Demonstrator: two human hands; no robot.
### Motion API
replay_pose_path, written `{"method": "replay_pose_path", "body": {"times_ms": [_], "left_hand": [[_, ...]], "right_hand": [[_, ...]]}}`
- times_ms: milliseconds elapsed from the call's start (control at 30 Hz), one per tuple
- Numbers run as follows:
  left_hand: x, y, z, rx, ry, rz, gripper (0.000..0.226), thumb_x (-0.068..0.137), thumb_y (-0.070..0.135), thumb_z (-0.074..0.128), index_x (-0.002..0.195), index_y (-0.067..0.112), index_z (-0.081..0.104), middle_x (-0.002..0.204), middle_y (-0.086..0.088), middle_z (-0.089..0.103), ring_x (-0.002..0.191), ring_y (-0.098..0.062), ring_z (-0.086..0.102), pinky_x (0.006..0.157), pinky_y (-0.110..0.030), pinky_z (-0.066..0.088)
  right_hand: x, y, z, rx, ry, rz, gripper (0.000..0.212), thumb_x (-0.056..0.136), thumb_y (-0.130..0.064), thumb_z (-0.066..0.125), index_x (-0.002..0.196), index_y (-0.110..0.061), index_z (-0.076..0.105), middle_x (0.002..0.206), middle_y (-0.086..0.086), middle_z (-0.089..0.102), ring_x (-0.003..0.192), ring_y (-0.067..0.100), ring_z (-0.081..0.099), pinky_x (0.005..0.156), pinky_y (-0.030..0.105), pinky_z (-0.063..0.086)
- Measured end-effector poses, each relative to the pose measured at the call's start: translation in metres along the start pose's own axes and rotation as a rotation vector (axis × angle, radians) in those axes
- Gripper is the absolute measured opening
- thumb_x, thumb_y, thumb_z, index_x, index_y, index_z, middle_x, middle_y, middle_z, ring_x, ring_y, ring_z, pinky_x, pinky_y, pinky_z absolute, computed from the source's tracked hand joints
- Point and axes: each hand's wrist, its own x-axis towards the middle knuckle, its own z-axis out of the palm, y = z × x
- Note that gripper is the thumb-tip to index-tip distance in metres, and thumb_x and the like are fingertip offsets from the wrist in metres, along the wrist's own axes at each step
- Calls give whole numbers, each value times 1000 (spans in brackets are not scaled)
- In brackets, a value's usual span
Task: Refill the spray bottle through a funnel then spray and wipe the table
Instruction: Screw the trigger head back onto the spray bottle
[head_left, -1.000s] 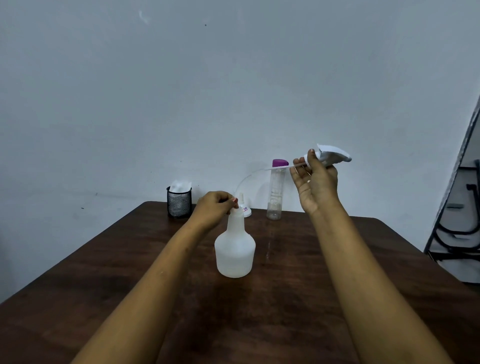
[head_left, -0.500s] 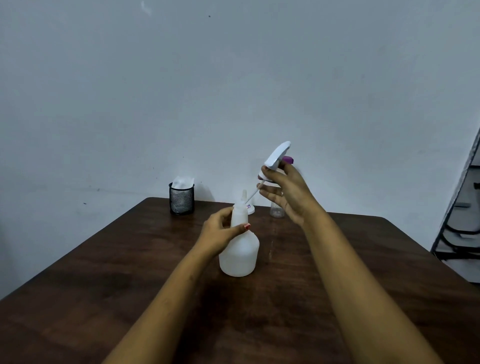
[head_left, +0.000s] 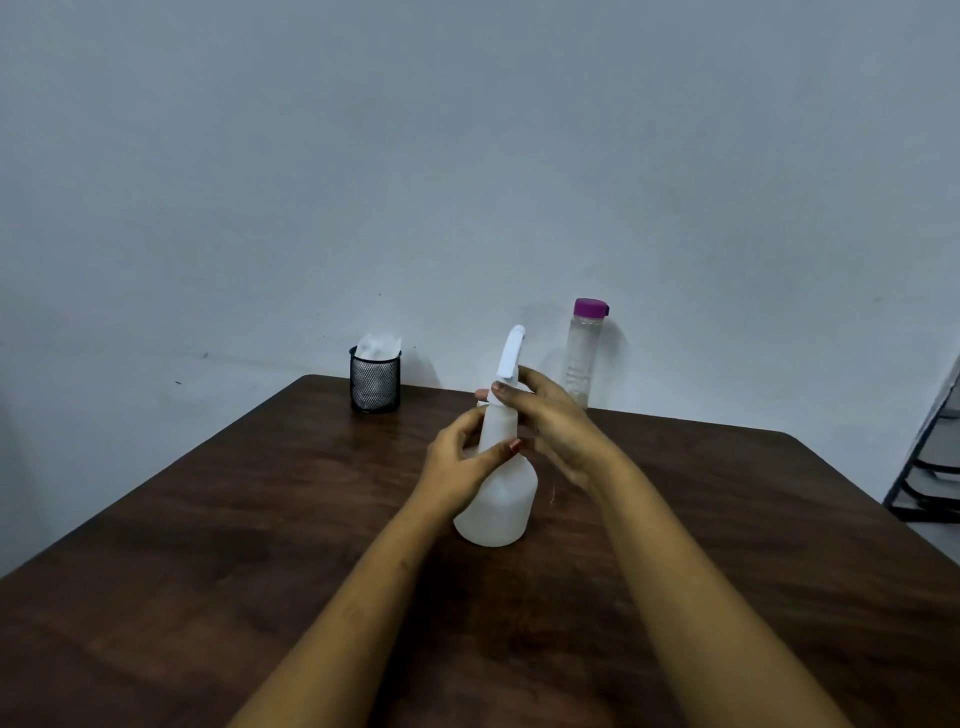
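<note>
A white translucent spray bottle (head_left: 501, 506) stands upright in the middle of the dark wooden table (head_left: 208, 545). My left hand (head_left: 462, 462) grips its neck from the left. The white trigger head (head_left: 510, 358) sits on the bottle's mouth, and my right hand (head_left: 553, 421) is closed around its collar. The dip tube is down inside the bottle. A small white funnel is almost hidden behind my hands.
A clear water bottle (head_left: 582, 358) with a purple cap stands at the back edge by the wall. A black mesh cup (head_left: 374, 382) holding white tissue stands at the back left. A dark metal frame (head_left: 930, 467) is off the table's right side.
My right hand has brought the trigger head down from above and to the right, fed its tube into the bottle and set the head on the neck. My left hand slid lower on the neck.
</note>
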Motion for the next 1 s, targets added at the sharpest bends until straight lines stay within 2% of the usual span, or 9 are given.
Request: {"method": "replay_pose_path", "body": {"times_ms": [67,167,267,400,633,733,800,867,1000], "left_hand": [[0,-2,1,-7,3,1,32,80,25,72,108,38,61,109,6,69,105,-12,65,91,-37,53],[2,-4,1,-11,-4,4,32,83,20,70,111,31,61,110,4,69,103,-12,65,91,-39,54],[3,-5,1,-16,-3,5,32,82,23,71,110,33,62,110,3,69,104,-13,65,92,-42,53],[1,-6,3,-5,13,16,45,73,42,70,116,30,61,110,5,69,105,-12,64,91,-40,53],[-4,-9,4,45,39,81,39,84,21,65,119,34,54,112,13,65,108,0,60,90,-20,48],[-7,-7,4,70,63,107,45,86,11,64,117,35,44,107,21,60,101,12,57,86,-7,42],[-7,-6,5,84,69,116,47,86,7,63,115,36,40,104,26,56,96,22,53,81,0,39],[-7,-6,5,86,70,117,50,86,7,62,111,43,38,106,31,52,96,27,50,82,1,37],[-8,-8,5,93,63,123,53,87,8,61,117,44,36,111,28,51,97,26,51,81,1,39]], "right_hand": [[0,7,3,0,-5,-32,43,92,-31,57,133,-21,48,117,-3,69,110,15,64,101,43,48],[2,16,7,36,39,-84,58,91,-31,58,142,-26,31,112,-6,71,115,15,61,101,39,46],[1,21,5,44,80,-112,49,91,-27,59,133,-22,34,109,-3,72,109,18,65,96,38,51],[2,26,8,26,116,-175,42,90,-23,60,125,-22,36,106,-1,72,104,16,67,95,39,51],[0,36,24,13,294,-336,46,89,-19,63,121,-18,30,89,10,73,86,21,71,81,33,57],[-1,39,30,18,356,-393,45,89,-14,63,117,-18,28,81,5,71,76,11,70,73,22,55],[0,42,34,34,412,-434,47,87,-13,65,112,-23,28,92,7,70,81,11,70,75,22,55],[2,45,37,45,475,-469,51,84,-14,69,107,-34,28,110,8,65,95,21,69,82,31,56],[5,48,38,6,520,-500,40,83,-22,70,104,-38,41,111,6,62,106,23,64,89,38,54]]}}
